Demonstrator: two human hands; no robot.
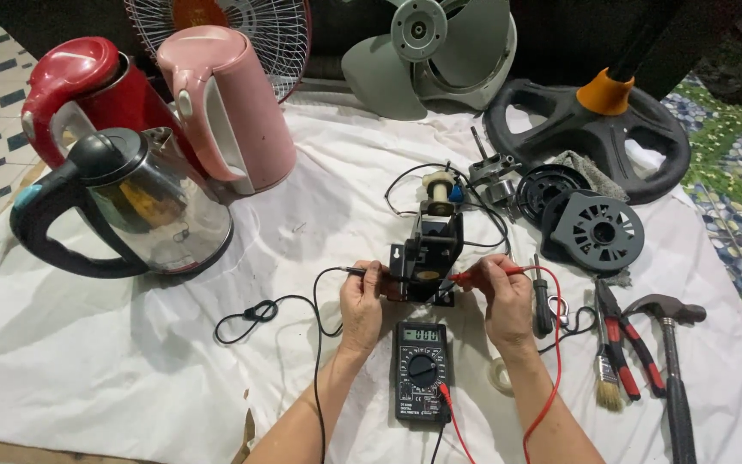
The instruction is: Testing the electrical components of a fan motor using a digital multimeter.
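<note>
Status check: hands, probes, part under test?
Left hand pinches black probe, right hand pinches red probe. Both tips on black motor part. Meter between the wrists. Nothing in the way.

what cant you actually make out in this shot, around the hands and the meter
- Head view: where the probe tips meet the black switch block: hidden by the left hand and right hand.
- Multimeter dial setting: too small to tell.
- Hammer handle end: cut off by the bottom edge.
- Fan grille: cut by the top edge, partly behind the pink kettle.
</note>
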